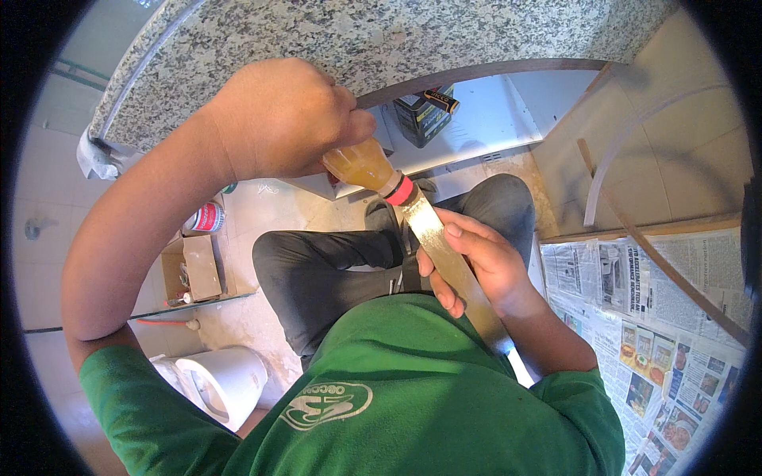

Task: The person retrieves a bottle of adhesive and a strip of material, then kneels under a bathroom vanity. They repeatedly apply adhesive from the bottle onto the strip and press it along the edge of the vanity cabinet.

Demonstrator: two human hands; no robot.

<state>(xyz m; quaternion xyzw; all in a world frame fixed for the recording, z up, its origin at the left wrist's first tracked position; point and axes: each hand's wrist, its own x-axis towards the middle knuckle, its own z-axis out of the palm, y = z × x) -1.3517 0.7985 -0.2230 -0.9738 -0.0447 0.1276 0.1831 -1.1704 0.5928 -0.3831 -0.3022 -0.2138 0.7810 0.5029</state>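
My left hand point(290, 119) is closed round a clear plastic bottle point(362, 168) of amber liquid, tilted with its red-ringed neck down. That neck meets the upper end of a long flat strip point(444, 254); whether it touches cannot be told. The strip's upper part shines as if wet, and its lower end runs down beside my green shirt. Thumb and fingers of my right hand point(488, 262) grip the strip by its edges, midway along it, above my lap.
A speckled granite counter point(476, 32) curves across the front, over a white cabinet with a dark box point(423, 119). Newspaper sheets point(667, 317) lie at right, with a thin brown strip point(675, 258) across. At left are a cardboard box point(202, 268), a red-labelled can point(208, 216) and a white container point(226, 381).
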